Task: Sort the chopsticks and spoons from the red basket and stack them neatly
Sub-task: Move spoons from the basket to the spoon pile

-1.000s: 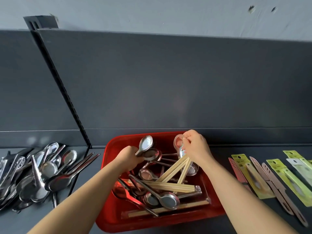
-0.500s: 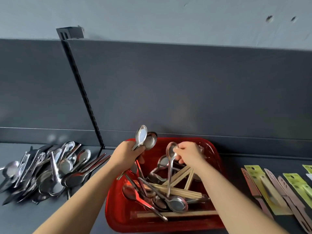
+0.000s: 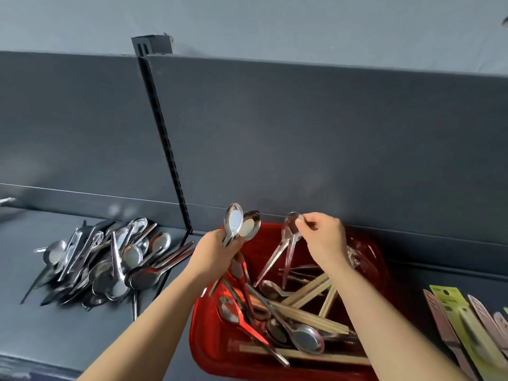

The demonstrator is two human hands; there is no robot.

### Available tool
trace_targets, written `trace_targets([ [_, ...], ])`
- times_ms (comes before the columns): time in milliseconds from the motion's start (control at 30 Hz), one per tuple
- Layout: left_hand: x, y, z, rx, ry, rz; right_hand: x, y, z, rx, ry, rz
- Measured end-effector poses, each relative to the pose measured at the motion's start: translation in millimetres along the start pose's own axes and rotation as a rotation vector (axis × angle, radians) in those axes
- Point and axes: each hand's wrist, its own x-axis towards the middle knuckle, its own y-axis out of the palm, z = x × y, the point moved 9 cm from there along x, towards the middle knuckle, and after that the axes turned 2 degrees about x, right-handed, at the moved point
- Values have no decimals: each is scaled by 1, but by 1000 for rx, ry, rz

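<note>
The red basket [image 3: 204, 345] sits on the dark shelf at lower centre, holding several metal spoons [image 3: 305, 338] and wooden chopsticks [image 3: 308, 316]. My left hand [image 3: 213, 255] is shut on a bunch of spoons [image 3: 242, 225], bowls up, above the basket's left rim. My right hand [image 3: 324, 240] pinches two spoons [image 3: 288, 243] by their bowls, handles hanging down over the basket.
A loose pile of sorted metal spoons [image 3: 110, 259] lies on the shelf to the left, past a slotted black upright [image 3: 165, 149]. Packaged utensils in green and pink cards [image 3: 461, 325] lie to the right. A dark back panel stands right behind the basket.
Both hands have risen out of the basket. The right hand let go of the chopsticks and now lifts two spoons. The left hand's spoon bunch came up higher. The view shifted left.
</note>
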Motion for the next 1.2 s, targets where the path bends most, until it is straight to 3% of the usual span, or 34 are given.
trace_targets([
  [200,9,-20,2,-132,5,-76,6,-17,52,114,-59,-132],
  [433,19,-93,57,-331,-83,-176,6,58,104,268,44,6],
  [633,26,-169,148,-74,-151,-249,-28,185,136,254,132,197],
  [800,36,-206,213,102,-229,-259,-55,259,134,194,238,201],
  [1000,49,-211,254,183,-226,-173,-78,294,118,113,405,158],
  [1200,55,-205,259,146,-171,-137,-93,294,115,128,422,129],
])
